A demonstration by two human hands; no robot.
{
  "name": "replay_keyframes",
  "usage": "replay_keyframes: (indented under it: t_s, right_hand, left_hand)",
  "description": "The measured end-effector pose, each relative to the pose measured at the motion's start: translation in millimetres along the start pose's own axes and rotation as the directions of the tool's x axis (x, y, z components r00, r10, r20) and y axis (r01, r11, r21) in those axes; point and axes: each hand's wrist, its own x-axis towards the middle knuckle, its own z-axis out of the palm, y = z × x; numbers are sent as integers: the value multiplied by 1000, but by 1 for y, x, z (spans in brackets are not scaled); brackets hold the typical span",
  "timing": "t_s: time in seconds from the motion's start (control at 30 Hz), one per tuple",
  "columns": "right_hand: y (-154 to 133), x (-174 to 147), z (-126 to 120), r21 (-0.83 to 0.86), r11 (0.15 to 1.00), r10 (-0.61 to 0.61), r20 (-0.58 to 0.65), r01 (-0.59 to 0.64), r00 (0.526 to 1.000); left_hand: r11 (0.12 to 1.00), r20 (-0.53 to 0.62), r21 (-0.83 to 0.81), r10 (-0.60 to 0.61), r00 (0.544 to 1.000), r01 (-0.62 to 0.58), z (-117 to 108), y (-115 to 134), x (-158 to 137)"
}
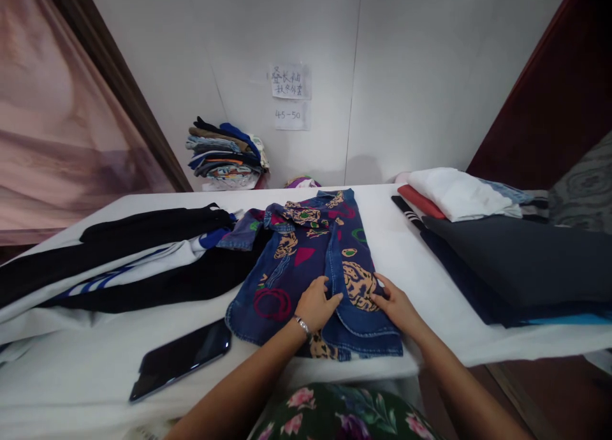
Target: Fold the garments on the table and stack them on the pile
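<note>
A dark blue denim shirt [310,261] with pink, green and tan patterns lies on the table, its hem toward me. One sleeve is bent out to the left. My left hand [317,306], with a bracelet at the wrist, is closed on the edge of the front opening near the hem. The thumb lies over the cloth and the other fingers are partly hidden. At the shirt's right side edge, my right hand [396,303] grips the cloth between thumb and fingers. The front panels overlap between my hands.
A black phone [184,358] lies front left on the white-covered table [377,220]. Black and white garments [143,268] spread out at left. Folded dark clothes [516,261] and a white garment [459,194] are at right. A clothes stack [224,153] stands by the wall below paper signs [291,95].
</note>
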Motion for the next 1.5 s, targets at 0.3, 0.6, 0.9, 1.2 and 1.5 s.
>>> replay_keyframes:
  t_s: [0.3,0.6,0.9,1.2,1.5]
  right_hand:
    - [5,-5,-13,-106,994,12,-73,-20,997]
    - [1,-30,-13,217,965,119,139,-147,983]
    - [8,-39,-24,-429,903,49,65,-16,997]
    - [-45,-24,-12,-539,704,-500,88,463,862]
    - [-32,16,46,-634,620,-218,428,463,877]
  left_hand:
    - [879,186,-438,-117,976,189,27,5,11]
    - [985,-43,-175,-11,999,3,15,-11,6]
    - [913,212,-392,-31,977,114,26,-2,16]
    - [993,202,98,38,979,-59,-9,-7,24]
    - [969,-337,214,-46,940,124,-101,-40,114]
